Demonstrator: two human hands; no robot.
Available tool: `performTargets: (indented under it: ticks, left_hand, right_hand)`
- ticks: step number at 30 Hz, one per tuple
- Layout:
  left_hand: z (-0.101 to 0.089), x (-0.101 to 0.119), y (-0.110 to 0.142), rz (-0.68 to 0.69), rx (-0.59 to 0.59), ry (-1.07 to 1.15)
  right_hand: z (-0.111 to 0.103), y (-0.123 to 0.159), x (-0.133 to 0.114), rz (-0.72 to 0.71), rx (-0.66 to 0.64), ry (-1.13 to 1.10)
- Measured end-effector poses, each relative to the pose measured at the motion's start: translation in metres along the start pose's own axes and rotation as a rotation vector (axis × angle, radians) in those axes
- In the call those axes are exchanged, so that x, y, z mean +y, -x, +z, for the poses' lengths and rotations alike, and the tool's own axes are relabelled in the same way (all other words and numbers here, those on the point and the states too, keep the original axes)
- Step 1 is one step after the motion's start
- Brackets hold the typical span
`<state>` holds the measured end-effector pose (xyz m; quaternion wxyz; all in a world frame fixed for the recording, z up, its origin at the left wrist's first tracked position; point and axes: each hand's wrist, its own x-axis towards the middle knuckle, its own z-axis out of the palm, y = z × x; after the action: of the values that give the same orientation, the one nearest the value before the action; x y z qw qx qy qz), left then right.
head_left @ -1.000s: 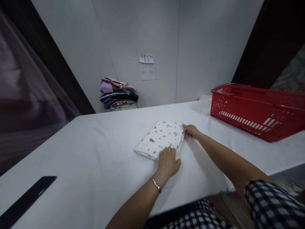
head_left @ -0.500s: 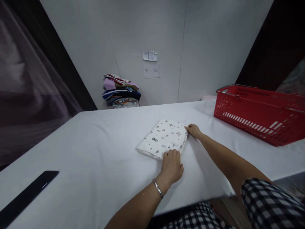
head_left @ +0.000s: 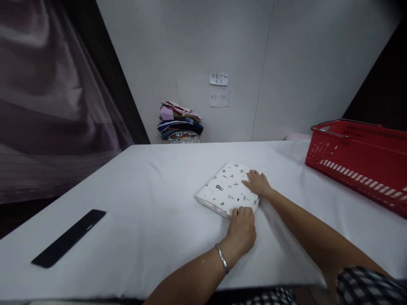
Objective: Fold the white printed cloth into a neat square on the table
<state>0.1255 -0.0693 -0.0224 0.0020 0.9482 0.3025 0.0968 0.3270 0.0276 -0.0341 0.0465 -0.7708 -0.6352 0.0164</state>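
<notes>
A folded white cloth [head_left: 227,186] printed with small dark figures lies on the white-covered table [head_left: 152,237]. At its near corner, my left hand [head_left: 242,228] has its fingers curled over the edge and grips it; a silver bracelet circles that wrist. My right hand [head_left: 257,183] rests flat with spread fingers on the cloth's right side. The cloth's right edge is partly hidden beneath that hand.
A red plastic basket [head_left: 359,156] with metal handles stands at the right. Against the wall is a stack of folded fabrics [head_left: 180,123]. A flat black strip [head_left: 68,239] lies at the left. Two paper notes [head_left: 219,89] hang on the wall.
My right hand has let go of the cloth's far right corner and now lies flat on top. My left hand keeps its grip. The whole view has shifted leftward.
</notes>
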Motion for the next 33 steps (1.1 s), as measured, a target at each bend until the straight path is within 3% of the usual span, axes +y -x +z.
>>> performTargets:
  ticks: [5,8,10,12,15,20,25,29,33]
  left_hand:
    - [-0.013,-0.010,-0.001,0.011,-0.009,0.116]
    - [-0.029,-0.033,-0.013,0.001,-0.020,0.226]
    - [-0.035,-0.053,-0.022,-0.071,0.056,0.200]
    - [-0.032,-0.072,-0.029,-0.206,0.105,0.123]
    - [-0.012,-0.091,-0.030,-0.368,0.065,0.059]
    - [0.012,-0.096,-0.024,-0.372,0.072,0.039]
    - [0.005,-0.093,-0.027,-0.391,0.026,0.073]
    - [-0.009,-0.104,-0.029,-0.419,0.000,0.170]
    - [-0.025,-0.133,-0.032,-0.536,0.089,0.222]
  right_hand:
    - [-0.002,-0.001,0.004,-0.006,-0.038,0.011]
    - [-0.011,-0.010,-0.003,0.015,-0.057,-0.004]
    - [-0.017,-0.020,-0.011,0.019,-0.038,-0.014]
    - [-0.019,-0.032,-0.020,-0.002,-0.011,-0.034]
    - [-0.011,-0.044,-0.029,-0.072,-0.034,-0.050]
    - [0.010,-0.046,-0.027,-0.109,-0.059,-0.023]
    - [0.008,-0.044,-0.027,-0.112,-0.054,-0.057]
    - [-0.005,-0.046,-0.015,-0.087,-0.043,-0.120]
    - [-0.017,-0.044,0.023,0.087,0.044,-0.139]
